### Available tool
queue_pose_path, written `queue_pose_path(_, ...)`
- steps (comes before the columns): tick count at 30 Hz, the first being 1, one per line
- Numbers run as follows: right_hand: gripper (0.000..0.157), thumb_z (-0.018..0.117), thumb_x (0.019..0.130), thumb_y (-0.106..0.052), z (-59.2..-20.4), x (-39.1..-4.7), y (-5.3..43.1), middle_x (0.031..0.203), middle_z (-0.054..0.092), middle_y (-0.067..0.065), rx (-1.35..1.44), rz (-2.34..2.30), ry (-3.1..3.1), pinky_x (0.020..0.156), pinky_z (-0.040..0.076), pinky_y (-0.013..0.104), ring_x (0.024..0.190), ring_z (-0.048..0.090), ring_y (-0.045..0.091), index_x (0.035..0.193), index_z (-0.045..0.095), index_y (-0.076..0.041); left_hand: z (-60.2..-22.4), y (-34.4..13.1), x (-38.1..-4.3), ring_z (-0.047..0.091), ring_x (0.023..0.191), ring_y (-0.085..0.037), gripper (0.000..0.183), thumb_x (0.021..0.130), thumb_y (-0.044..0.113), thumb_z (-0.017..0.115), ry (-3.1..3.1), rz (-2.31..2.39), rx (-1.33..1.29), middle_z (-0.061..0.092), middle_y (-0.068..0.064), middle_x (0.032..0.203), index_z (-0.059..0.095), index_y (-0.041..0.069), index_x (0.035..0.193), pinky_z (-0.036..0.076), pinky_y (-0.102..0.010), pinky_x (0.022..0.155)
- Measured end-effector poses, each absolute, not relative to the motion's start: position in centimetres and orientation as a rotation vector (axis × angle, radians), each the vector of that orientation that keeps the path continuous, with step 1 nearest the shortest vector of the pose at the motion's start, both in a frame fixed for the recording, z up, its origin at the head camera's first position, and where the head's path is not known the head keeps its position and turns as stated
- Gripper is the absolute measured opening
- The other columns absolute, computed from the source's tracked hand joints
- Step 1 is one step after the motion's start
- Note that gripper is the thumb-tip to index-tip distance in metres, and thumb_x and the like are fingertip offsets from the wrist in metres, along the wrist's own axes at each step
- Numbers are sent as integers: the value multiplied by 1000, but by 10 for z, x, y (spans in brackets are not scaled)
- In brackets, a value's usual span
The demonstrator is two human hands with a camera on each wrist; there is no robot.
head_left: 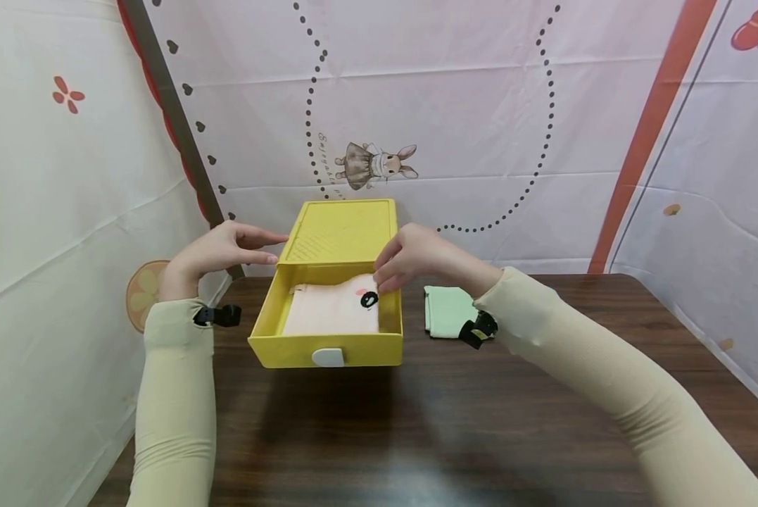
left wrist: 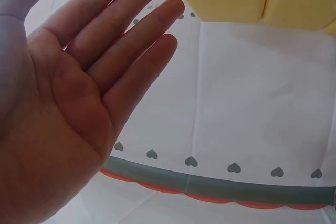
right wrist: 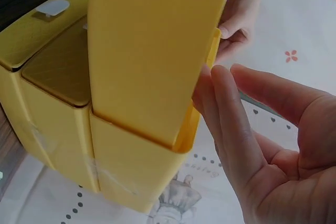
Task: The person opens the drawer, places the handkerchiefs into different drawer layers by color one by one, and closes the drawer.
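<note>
A yellow drawer unit [head_left: 347, 229] stands at the back of the table with its top drawer [head_left: 277, 348] pulled out. Inside that drawer lies a folded pale pink cloth [head_left: 328, 313] with an embroidered face. My left hand [head_left: 220, 250] is at the unit's left side, its fingers extended and tips right at the side; the left wrist view also shows this flat hand [left wrist: 79, 87]. Over the drawer's right side, my right hand [head_left: 419, 253] reaches in, fingertips at the cloth's back right corner. No cloth shows between thumb and forefinger of this hand [right wrist: 262, 150] in the right wrist view.
A folded green cloth [head_left: 448, 313] lies on the dark wooden table [head_left: 480, 415], right of the drawer unit. Printed curtains [head_left: 480, 127] close off the back and both sides. Lower drawers [right wrist: 58, 66] with a white handle show below the pulled-out one.
</note>
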State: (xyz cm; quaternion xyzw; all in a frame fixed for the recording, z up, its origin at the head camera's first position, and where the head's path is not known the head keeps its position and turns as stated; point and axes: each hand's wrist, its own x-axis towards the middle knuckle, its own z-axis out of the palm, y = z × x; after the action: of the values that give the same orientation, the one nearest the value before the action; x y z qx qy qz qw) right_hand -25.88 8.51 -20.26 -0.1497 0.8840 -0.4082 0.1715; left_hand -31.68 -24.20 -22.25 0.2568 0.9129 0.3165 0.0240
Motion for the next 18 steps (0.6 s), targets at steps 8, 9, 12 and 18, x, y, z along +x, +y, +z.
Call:
queue_pose_path(8, 26, 68, 77, -10, -202, -252, 90, 91, 66, 16, -463, -1259, 2423, 70, 52, 30, 86, 64, 28, 100, 61, 0, -239, -256, -339, 56, 100, -8, 49, 69, 45, 70, 2841, 975, 804, 59, 11, 114, 59, 31, 116, 48, -39, 81)
queue_pose_path(9, 26, 68, 77, -11, -202, -251, 91, 92, 66, 16, -475, -1254, 2428, 69, 52, 30, 86, 64, 28, 100, 61, -1, -240, -257, -340, 56, 100, -8, 49, 69, 45, 70, 2841, 976, 807, 59, 11, 114, 59, 32, 115, 48, -39, 81)
queue_pose_path(12, 25, 68, 78, -14, -203, -248, 94, 93, 66, 15, -508, -1230, 2454, 68, 52, 29, 86, 65, 26, 99, 62, -3, -237, -254, -337, 56, 101, -10, 48, 71, 42, 70, 2836, 978, 805, 59, 8, 115, 59, 30, 116, 47, -40, 83)
queue_pose_path(18, 23, 68, 78, -19, -205, -241, 98, 90, 67, 12, -569, -1205, 2480, 67, 52, 28, 85, 65, 24, 97, 63, -6, -225, -244, -319, 55, 104, -19, 48, 74, 34, 70, 2819, 994, 800, 58, 1, 117, 58, 21, 119, 46, -42, 84)
